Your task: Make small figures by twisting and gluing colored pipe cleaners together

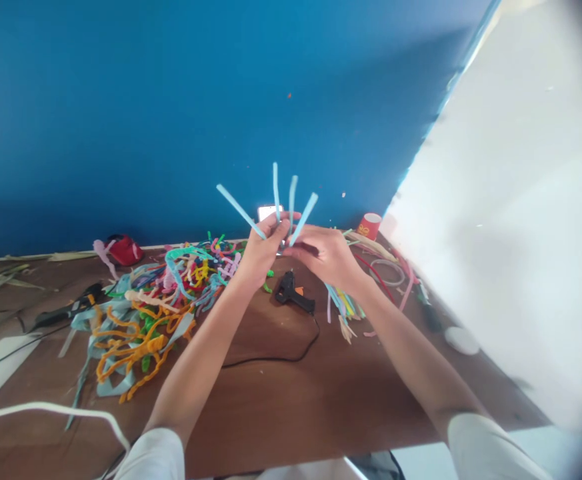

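Note:
Several light blue pipe cleaners [241, 211] fan upward from my two hands, which meet above the middle of the table. My left hand [267, 248] is closed, its thumb and fingers pinching the pipe cleaners near their lower ends. On the right, my right hand [323, 250] pinches the lower end of the rightmost light blue pipe cleaner [304, 217]. Where the strands meet is hidden by my fingers. A lit phone screen [269, 213] shows partly behind my left hand. Below the hands a black glue gun [293, 293] lies on the table.
A tangled heap of coloured pipe cleaners [155, 347] covers the left side. Loose pipe cleaners [343, 303] lie under my right forearm. A red paper cup [369, 227] stands at the back right. The glue gun's black cord [271, 360] crosses the brown table [291, 407].

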A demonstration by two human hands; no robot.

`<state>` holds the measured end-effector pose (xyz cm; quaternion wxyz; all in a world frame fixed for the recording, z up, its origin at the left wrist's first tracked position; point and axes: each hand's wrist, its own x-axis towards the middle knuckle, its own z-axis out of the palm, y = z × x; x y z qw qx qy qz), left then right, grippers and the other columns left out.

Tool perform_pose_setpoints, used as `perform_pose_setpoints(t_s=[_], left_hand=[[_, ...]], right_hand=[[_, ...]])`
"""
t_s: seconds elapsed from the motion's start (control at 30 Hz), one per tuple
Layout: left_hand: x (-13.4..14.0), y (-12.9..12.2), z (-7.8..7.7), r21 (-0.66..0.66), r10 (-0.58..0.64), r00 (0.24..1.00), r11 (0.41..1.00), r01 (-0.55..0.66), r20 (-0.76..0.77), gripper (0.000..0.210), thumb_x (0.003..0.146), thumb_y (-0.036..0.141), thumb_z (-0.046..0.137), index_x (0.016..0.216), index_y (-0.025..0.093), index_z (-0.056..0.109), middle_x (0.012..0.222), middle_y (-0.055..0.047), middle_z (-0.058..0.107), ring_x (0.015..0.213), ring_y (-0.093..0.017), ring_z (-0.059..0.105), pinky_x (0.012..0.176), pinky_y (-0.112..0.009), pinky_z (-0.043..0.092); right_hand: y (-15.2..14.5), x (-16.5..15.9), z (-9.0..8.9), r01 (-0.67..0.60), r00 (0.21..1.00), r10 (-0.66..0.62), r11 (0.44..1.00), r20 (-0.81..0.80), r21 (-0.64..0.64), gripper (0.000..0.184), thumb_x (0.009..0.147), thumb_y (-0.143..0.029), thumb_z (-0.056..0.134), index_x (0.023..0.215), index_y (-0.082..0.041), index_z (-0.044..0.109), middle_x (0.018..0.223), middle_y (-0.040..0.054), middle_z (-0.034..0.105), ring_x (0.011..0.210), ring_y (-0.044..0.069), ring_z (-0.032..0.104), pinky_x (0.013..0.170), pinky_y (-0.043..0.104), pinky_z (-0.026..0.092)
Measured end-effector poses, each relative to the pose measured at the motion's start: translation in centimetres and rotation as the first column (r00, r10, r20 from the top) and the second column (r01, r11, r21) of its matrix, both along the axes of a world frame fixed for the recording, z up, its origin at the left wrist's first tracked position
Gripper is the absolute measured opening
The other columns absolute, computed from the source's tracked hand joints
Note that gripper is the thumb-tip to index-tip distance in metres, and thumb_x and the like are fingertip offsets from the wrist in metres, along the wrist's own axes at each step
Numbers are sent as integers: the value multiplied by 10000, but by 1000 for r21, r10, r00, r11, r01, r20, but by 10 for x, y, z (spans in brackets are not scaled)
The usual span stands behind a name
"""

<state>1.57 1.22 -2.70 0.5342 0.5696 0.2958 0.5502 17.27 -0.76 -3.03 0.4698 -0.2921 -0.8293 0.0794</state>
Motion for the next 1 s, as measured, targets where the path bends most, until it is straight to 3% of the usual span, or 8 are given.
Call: perform_pose_setpoints(t_s=[0.23, 0.33, 0.47, 0.63, 0.8, 0.9, 1.0], left_hand=[[6, -5, -1, 105, 39, 993, 994, -27, -115, 411, 895, 550, 572, 830, 174, 725, 754, -33, 652, 671, -121, 570, 608, -227, 496], [7, -6, -3, 133, 23, 989, 991, -4, -144, 449, 912, 578, 530, 920, 171, 717, 831, -52, 674, 762, -141, 601, 692, -252, 515], [10, -4, -9, 155, 51, 984, 988, -25, -170, 394, 814, 501, 713, 1041, 183, 673, 997, -65, 685, 911, -167, 622, 804, -270, 499], [15, -5, -12, 82, 58, 998, 995, -55, -25, 442, 721, 408, 817, 1068, 198, 641, 966, -41, 665, 844, -142, 620, 756, -252, 490], [19, -8, -10, 103, 102, 993, 989, -107, 53, 188, 804, 355, 731, 879, 188, 690, 820, -7, 648, 759, -107, 592, 717, -220, 464], [19, -7, -7, -19, 156, 978, 988, -155, 138, 163, 823, 337, 692, 774, 185, 663, 738, 9, 621, 672, -89, 563, 629, -206, 432], [17, -8, -1, -138, 120, 957, 987, -86, 264, 203, 830, 369, 676, 767, 185, 616, 741, 6, 636, 638, -94, 583, 579, -212, 423]], right_hand=[[-3, -1, 7, 131, 990, -135, 986, -40, -101, 259, 933, -270, 583, 700, -173, 641, 669, 0, 631, 619, 121, 536, 625, 256, 359], [-6, -1, 9, 222, 975, -224, 968, -1, -116, 276, 925, -276, 562, 675, -169, 609, 637, 0, 597, 580, 116, 488, 586, 258, 316], [-6, 1, 7, 315, 942, -300, 945, 148, -88, 158, 841, -166, 540, 713, -168, 634, 731, 33, 653, 630, 140, 528, 592, 271, 294], [-6, 3, 8, 415, 867, -381, 909, 322, -44, 182, 835, -208, 527, 690, -165, 627, 716, 50, 659, 587, 147, 512, 567, 291, 246], [-8, 0, 6, 408, 827, -397, 911, 399, 59, 191, 898, -263, 516, 852, -182, 684, 814, 44, 712, 638, 161, 569, 567, 307, 212], [-8, -3, 4, 405, 832, -405, 911, 379, 83, 203, 938, -328, 516, 917, -205, 676, 830, 21, 712, 645, 156, 574, 562, 305, 206], [-9, -5, 2, 422, 849, -421, 904, 321, 71, 248, 948, -404, 525, 901, -201, 659, 864, 26, 707, 680, 153, 582, 564, 297, 220]])
